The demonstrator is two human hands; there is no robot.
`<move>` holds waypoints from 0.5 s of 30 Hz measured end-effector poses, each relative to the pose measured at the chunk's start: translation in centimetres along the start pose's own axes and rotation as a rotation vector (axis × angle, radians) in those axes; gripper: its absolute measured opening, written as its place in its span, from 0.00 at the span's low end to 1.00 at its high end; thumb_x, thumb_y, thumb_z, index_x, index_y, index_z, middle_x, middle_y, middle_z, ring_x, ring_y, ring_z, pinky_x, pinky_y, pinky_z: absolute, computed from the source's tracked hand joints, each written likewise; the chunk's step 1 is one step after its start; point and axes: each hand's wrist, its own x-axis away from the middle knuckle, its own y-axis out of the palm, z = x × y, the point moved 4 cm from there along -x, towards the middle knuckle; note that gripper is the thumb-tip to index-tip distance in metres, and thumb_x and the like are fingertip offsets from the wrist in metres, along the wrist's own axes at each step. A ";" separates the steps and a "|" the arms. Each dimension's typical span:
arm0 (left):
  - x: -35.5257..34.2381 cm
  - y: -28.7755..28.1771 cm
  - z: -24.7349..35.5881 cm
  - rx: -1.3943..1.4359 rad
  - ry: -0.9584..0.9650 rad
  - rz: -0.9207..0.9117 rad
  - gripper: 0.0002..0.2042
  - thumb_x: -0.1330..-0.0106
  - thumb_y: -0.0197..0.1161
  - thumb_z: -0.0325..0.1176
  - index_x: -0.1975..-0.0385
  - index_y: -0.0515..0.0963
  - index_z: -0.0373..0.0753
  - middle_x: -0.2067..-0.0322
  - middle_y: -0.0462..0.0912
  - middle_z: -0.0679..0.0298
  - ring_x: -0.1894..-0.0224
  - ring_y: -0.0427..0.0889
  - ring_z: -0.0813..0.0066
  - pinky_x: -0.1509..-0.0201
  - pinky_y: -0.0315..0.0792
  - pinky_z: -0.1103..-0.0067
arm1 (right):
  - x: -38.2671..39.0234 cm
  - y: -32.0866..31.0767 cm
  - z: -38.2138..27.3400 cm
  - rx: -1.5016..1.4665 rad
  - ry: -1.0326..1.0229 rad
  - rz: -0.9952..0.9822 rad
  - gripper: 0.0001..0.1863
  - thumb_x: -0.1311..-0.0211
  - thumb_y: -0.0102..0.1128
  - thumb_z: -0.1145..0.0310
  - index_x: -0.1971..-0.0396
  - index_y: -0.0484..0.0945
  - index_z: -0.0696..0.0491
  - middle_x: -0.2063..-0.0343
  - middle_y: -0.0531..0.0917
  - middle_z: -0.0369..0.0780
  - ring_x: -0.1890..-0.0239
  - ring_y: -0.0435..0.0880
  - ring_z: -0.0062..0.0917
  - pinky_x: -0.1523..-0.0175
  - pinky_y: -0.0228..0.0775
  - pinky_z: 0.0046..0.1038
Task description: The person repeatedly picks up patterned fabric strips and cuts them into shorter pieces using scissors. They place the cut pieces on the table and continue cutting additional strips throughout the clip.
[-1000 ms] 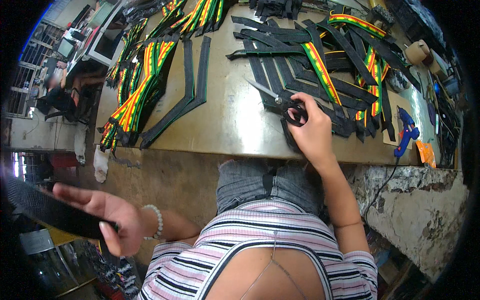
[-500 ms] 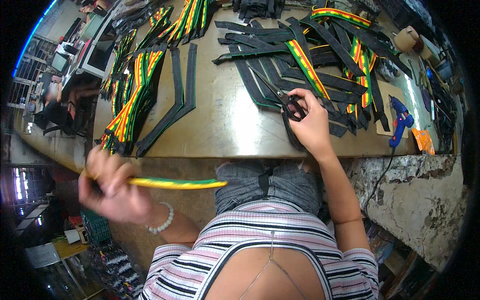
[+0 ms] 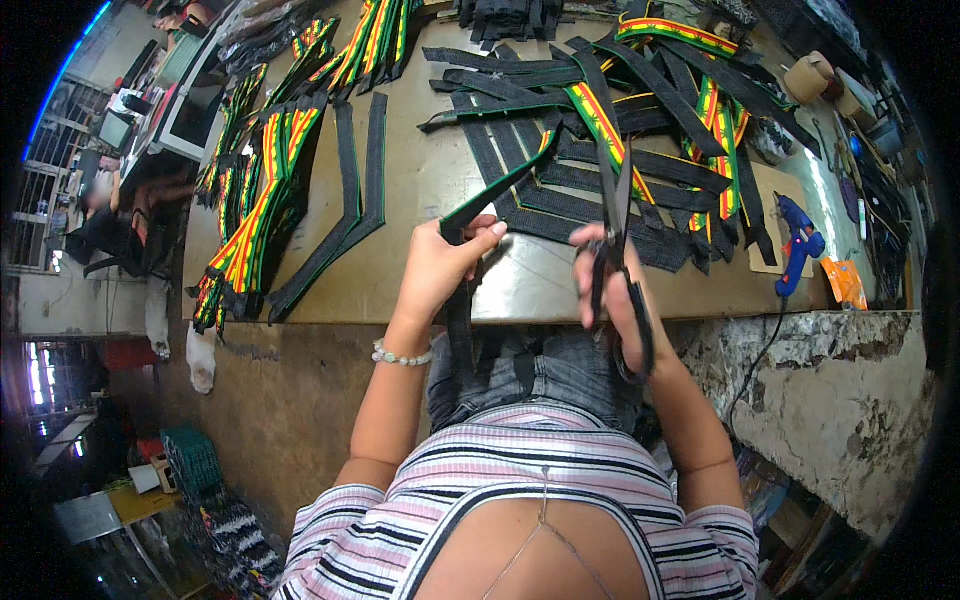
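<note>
My left hand point(image 3: 450, 262), a bracelet at its wrist, is at the table's near edge, closed on a black fabric strap point(image 3: 497, 190) with green edging. One part of the strap slants away to the right over the table, and the other hangs below the hand. To the right, my right hand point(image 3: 622, 305) grips black-handled scissors point(image 3: 617, 205) with the blades pointing away from me. The scissors are apart from the held strap. Beyond both hands lies a loose heap of black straps point(image 3: 640, 170), some with red, yellow and green bands.
Bundled striped straps point(image 3: 265, 215) lie on the left of the metal table point(image 3: 420, 200), beside two bent black straps point(image 3: 375, 190). At the right are a blue glue gun point(image 3: 797, 245) with a trailing cord and an orange packet point(image 3: 845, 283). A person point(image 3: 105, 190) sits far left.
My left hand has come from the far left, where it held a yellow-green strip, to the middle, and now holds a black strap. The scissors have swung from pointing left to pointing away.
</note>
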 end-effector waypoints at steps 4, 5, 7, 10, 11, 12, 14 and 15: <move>0.2 -0.1 0.2 -0.242 0.039 0.041 0.12 0.42 0.70 0.36 0.71 0.83 0.31 0.84 0.78 0.70 0.84 0.72 0.88 0.81 0.65 0.86 | 3.3 1.8 2.3 -0.238 0.651 -0.285 0.31 0.28 0.33 0.39 0.48 0.64 0.54 0.78 0.70 0.32 0.80 0.72 0.15 0.76 0.64 0.18; 0.3 -0.2 0.2 -0.259 0.034 0.034 0.12 0.41 0.70 0.36 0.71 0.83 0.31 0.84 0.78 0.69 0.84 0.72 0.88 0.81 0.65 0.86 | 3.6 1.8 2.9 -0.158 0.749 -0.284 0.36 0.31 0.30 0.34 0.50 0.64 0.55 0.81 0.70 0.32 0.84 0.72 0.17 0.79 0.65 0.19; 0.4 -0.3 0.1 -0.221 0.014 0.018 0.11 0.40 0.68 0.36 0.70 0.83 0.32 0.84 0.79 0.68 0.84 0.73 0.88 0.81 0.65 0.86 | 3.6 1.7 3.4 -0.084 0.821 -0.275 0.38 0.33 0.31 0.31 0.51 0.65 0.56 0.82 0.69 0.33 0.86 0.72 0.18 0.81 0.65 0.20; 1.0 -0.5 0.2 -0.094 -0.007 0.016 0.11 0.38 0.66 0.36 0.69 0.82 0.32 0.84 0.80 0.67 0.83 0.74 0.88 0.81 0.65 0.86 | 2.6 1.7 3.4 -0.019 0.860 -0.275 0.41 0.36 0.33 0.29 0.53 0.65 0.58 0.85 0.69 0.34 0.88 0.72 0.19 0.84 0.65 0.22; 1.1 -0.6 0.3 -0.078 0.004 0.024 0.11 0.37 0.66 0.36 0.69 0.81 0.32 0.84 0.80 0.67 0.83 0.74 0.88 0.81 0.65 0.86 | 2.2 1.8 3.3 0.004 0.855 -0.287 0.41 0.36 0.34 0.29 0.53 0.66 0.58 0.85 0.69 0.34 0.88 0.72 0.19 0.84 0.66 0.22; 1.3 -0.6 0.4 -0.061 0.015 0.031 0.11 0.37 0.65 0.36 0.69 0.81 0.33 0.84 0.80 0.67 0.83 0.74 0.88 0.81 0.65 0.86 | 1.7 1.9 3.2 0.035 0.854 -0.299 0.41 0.36 0.34 0.29 0.54 0.66 0.58 0.85 0.69 0.34 0.89 0.72 0.19 0.84 0.66 0.22; 1.4 -0.5 0.6 -0.087 0.024 0.042 0.10 0.37 0.65 0.36 0.70 0.81 0.33 0.84 0.80 0.67 0.83 0.74 0.88 0.81 0.65 0.86 | 0.8 2.3 3.2 0.047 0.865 -0.286 0.36 0.32 0.33 0.34 0.56 0.67 0.56 0.85 0.70 0.34 0.88 0.71 0.17 0.84 0.67 0.21; 1.4 -0.5 0.7 -0.096 0.046 0.052 0.10 0.37 0.65 0.36 0.71 0.80 0.33 0.84 0.79 0.67 0.83 0.74 0.88 0.81 0.65 0.87 | 0.4 2.6 3.2 0.040 0.853 -0.283 0.36 0.32 0.33 0.33 0.57 0.67 0.56 0.86 0.70 0.34 0.88 0.71 0.17 0.85 0.66 0.21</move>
